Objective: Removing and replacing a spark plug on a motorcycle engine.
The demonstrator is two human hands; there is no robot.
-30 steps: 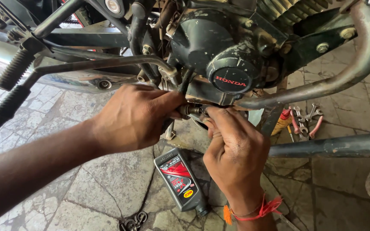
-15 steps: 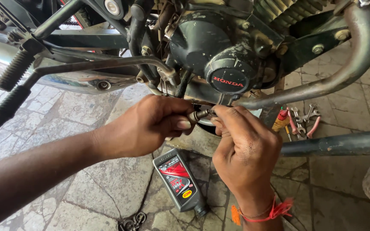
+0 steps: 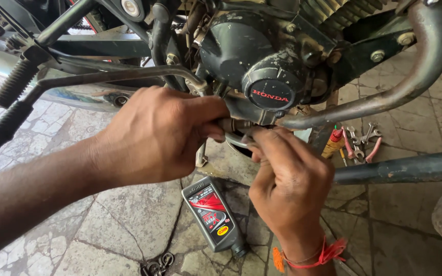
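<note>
Working under the dirty black engine casing point(image 3: 251, 51) of the motorcycle, I have both hands on a small grey metal fitting point(image 3: 234, 125) that sits at the bottom edge of the casing, just below the round black side cover point(image 3: 271, 91). My left hand point(image 3: 154, 135) closes round the fitting from the left, thumb and forefinger pinched on it. My right hand point(image 3: 290, 179) comes up from below, its fingertips point(image 3: 254, 140) pressed against the same piece; I cannot quite make out whether they hold a tool or only the part, since my fingers hide it.

To do this well, I judge I should keep the fitting square to its seat, steady it with the left grip, and turn in small, even movements with the right, so nothing binds. The curved rusty exhaust pipe point(image 3: 410, 76) runs close on the right, so my wrist needs to stay low. The black oil bottle with the red label point(image 3: 212, 214) lies on the stone floor point(image 3: 103, 230) beneath my hands, and the red-handled pliers and spanners point(image 3: 359, 140) rest further right.
</note>
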